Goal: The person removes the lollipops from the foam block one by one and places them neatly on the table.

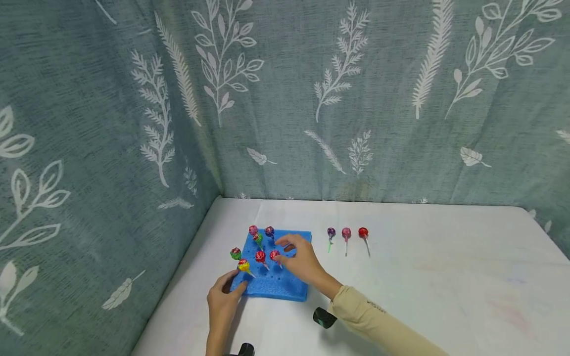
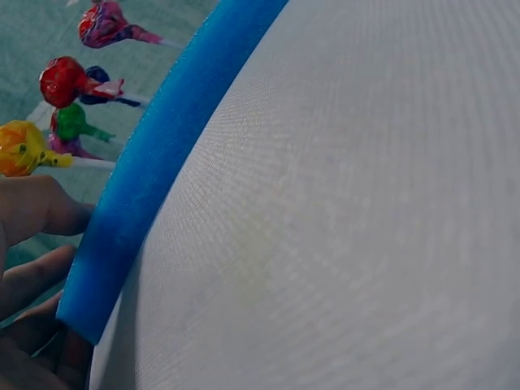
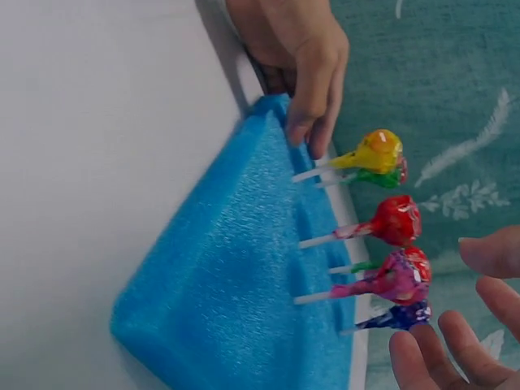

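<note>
A blue foam block [image 1: 278, 290] lies on the white table with several wrapped lollipops stuck upright in it by their sticks. My left hand [image 1: 222, 299] grips its near left corner, the thumb on one face and fingers at the side. Beside that thumb stands a yellow lollipop [image 3: 379, 152]. My right hand [image 1: 304, 259] hovers over the block's right part, fingers spread and loosely bent around a pink-and-red lollipop [image 3: 404, 276]. In the right wrist view those fingertips stand apart from its candy head. A red lollipop [image 1: 260, 256] and a dark purple one [image 1: 269, 231] stand nearby.
Right of the block, a purple lollipop [image 1: 331, 232], a pink lollipop [image 1: 346, 233] and a red lollipop [image 1: 363, 232] lie in a row on the white table [image 1: 427, 282]. A green leaf-patterned curtain [image 1: 285, 109] hangs behind and at the left.
</note>
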